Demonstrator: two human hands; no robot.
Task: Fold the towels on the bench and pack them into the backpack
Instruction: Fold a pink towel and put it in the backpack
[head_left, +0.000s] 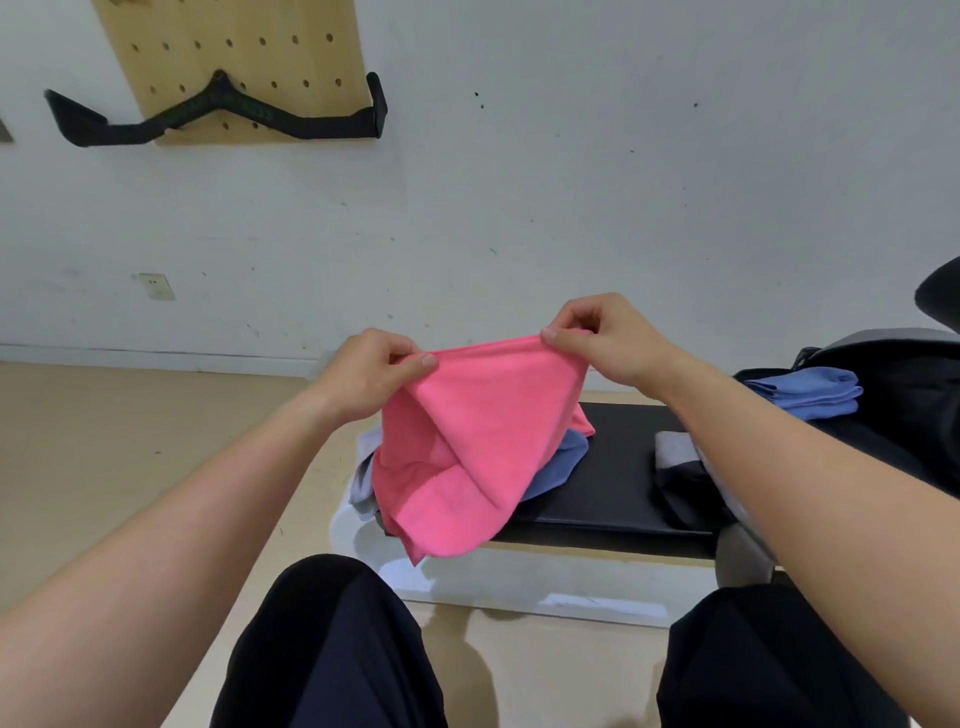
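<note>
Black counter (618, 467) standing on wood floor (130, 467). Blue towel (556, 462) and grey towel (363, 483) lying heaped at its left end; black backpack (904, 405) sitting at right end.

Single view, from a wide-angle camera worn on the person's head. The lens is looking forward and down, facing the white wall (571, 156) across the black bench (613, 467). The left hand (374, 371) and right hand (602, 338) are sitting near frame centre, close to the lens, pinching the pink towel (467, 441). The knees (332, 649) are filling the bottom edge (the pegboard (234, 41) is leaning at upper left). The right margin is cropping the backpack (909, 389).
</note>
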